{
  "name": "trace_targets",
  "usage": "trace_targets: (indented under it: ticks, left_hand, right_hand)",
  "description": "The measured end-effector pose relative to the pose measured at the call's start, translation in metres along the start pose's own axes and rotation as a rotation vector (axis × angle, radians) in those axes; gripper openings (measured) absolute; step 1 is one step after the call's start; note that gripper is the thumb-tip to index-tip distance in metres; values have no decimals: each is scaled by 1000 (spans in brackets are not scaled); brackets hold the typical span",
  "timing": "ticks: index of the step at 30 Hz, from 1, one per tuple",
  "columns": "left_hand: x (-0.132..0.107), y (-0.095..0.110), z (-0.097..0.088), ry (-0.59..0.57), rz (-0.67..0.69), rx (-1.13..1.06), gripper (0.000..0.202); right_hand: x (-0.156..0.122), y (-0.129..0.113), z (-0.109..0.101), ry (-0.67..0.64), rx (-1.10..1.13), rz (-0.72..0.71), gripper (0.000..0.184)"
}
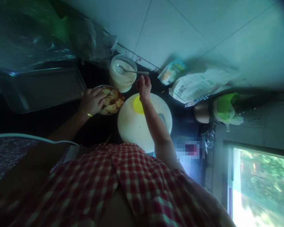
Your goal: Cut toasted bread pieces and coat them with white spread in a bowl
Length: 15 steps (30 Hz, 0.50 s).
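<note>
Spoon (pixel 132 71) leans in a glass jar (pixel 122 77) of pale cream at the back of the dark bench (pixel 97 129), its handle pointing right. The right hand (pixel 144 86) hovers just under the handle's end, fingers bunched close; whether this grip holds the handle or anything else I cannot tell. The left hand (pixel 92 101), a bangle at its wrist, lies in a loose, wide grip over a bowl (pixel 110 113) of toasted slices (pixel 111 107), fingertips on them. Just right of the bowl sits a round white board (pixel 137 129) carrying a yellow piece (pixel 137 105); 2 packets (pixel 194 85) lie by the wall.
</note>
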<state>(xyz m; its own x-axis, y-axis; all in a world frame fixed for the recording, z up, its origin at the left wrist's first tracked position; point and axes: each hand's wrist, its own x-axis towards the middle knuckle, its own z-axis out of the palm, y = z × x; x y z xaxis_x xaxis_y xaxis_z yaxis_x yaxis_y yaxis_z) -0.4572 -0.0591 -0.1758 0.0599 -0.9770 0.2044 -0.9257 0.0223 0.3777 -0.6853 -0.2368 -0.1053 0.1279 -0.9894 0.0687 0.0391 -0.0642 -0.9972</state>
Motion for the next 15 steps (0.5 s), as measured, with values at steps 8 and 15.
trace_targets:
  ticks: [8,15]
  left_hand:
    - [2,3,-3,69,1,-57,37]
    - [-36,-19,-26,193,-136,-146,46]
  right_hand:
    - [17,-12,12,47,9,90,38]
    - [33,-17,10,-82,-266,-110,47]
